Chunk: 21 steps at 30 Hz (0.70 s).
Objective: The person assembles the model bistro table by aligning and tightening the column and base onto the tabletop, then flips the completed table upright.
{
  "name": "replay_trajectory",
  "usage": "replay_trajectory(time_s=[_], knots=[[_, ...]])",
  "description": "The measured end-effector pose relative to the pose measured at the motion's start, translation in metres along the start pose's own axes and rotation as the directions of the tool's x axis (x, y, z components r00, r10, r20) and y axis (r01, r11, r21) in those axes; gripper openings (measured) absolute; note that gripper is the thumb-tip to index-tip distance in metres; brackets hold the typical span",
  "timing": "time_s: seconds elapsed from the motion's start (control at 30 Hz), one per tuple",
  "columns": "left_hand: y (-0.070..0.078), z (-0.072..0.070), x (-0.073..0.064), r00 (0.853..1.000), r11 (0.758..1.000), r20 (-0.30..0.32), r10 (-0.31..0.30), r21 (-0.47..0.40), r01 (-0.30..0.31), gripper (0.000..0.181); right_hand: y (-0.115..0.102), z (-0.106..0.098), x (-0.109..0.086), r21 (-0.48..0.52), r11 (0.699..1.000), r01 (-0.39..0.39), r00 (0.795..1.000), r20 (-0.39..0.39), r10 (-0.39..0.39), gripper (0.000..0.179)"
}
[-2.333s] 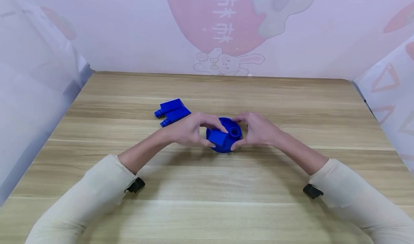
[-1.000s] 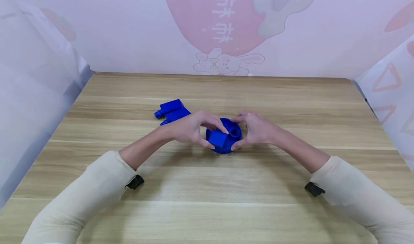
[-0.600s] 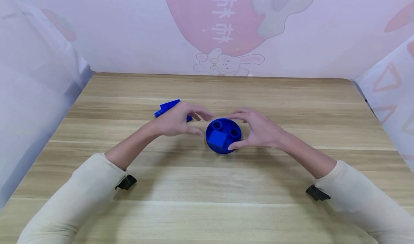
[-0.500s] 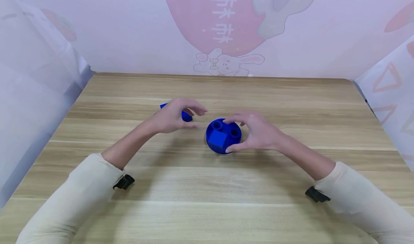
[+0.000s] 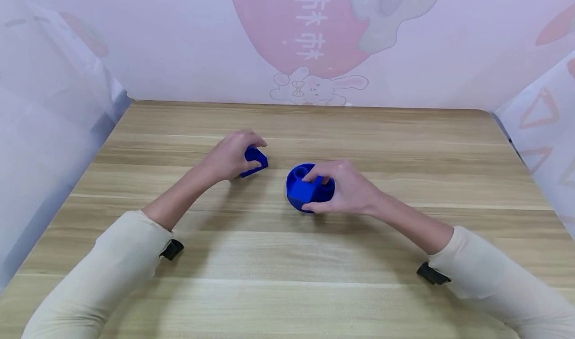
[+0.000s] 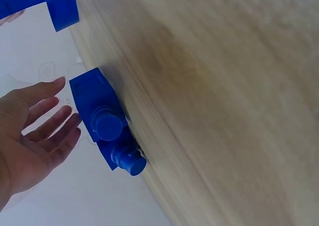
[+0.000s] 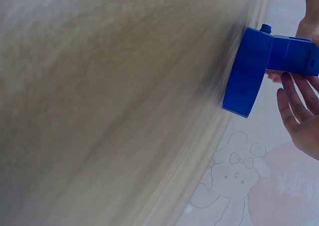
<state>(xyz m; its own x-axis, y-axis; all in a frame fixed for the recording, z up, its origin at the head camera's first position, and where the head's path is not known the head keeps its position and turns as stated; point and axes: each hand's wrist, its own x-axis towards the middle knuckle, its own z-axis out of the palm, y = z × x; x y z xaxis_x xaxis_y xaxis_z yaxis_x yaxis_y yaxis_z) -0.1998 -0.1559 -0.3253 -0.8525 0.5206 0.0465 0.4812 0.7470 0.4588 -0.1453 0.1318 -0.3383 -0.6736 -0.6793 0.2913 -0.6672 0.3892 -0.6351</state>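
A round blue base point(image 5: 291, 180) with raised round sockets stands on the table in the head view. One blue block point(image 5: 302, 192) stands upright on it. My right hand point(image 5: 352, 189) has its thumb and fingers on either side of that block; in the right wrist view its fingers point(image 7: 294, 99) look fairly straight, and firm contact is unclear. To the left, my left hand point(image 5: 230, 155) is over two more blue blocks lying side by side, one block end point(image 5: 257, 160) showing. In the left wrist view these blocks point(image 6: 94, 94) have ridged round plugs, and the fingers are loosely spread beside them.
The wooden table point(image 5: 287, 259) carries these blue parts. A pale printed cloth point(image 5: 179, 44) rises along its back edge, with more cloth at both sides. Dark wrist cameras point(image 5: 172, 249) sit at both sleeve cuffs.
My left hand has let go of the upright block and moved left and back to the lying blocks. My right hand has shifted from the base's right rim to around the upright block.
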Motion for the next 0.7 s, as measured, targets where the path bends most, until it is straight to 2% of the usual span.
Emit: replay_trajectory(time_s=[0.17,0.5,0.6,0.7], knots=[[-0.004,0.004,0.003,0.999,0.999,0.023,-0.022,0.029,0.022,0.04,0.006,-0.005,-0.004,0.056,0.997,0.047,0.998,0.034,-0.049,0.036],[-0.005,0.009,0.004,0.999,0.997,0.043,-0.026,0.07,0.023,0.041,0.025,-0.022,-0.012,0.188,0.982,0.004,0.985,0.167,-0.036,0.037],[-0.004,0.01,0.004,0.999,0.995,0.041,-0.032,0.091,0.028,0.042,0.025,-0.025,-0.014,0.182,0.983,-0.01,0.986,0.167,-0.02,0.04],[-0.003,0.011,0.003,0.998,0.991,0.036,-0.042,0.132,0.037,0.042,0.022,-0.023,-0.015,0.153,0.987,-0.052,0.994,0.107,0.036,0.051]])
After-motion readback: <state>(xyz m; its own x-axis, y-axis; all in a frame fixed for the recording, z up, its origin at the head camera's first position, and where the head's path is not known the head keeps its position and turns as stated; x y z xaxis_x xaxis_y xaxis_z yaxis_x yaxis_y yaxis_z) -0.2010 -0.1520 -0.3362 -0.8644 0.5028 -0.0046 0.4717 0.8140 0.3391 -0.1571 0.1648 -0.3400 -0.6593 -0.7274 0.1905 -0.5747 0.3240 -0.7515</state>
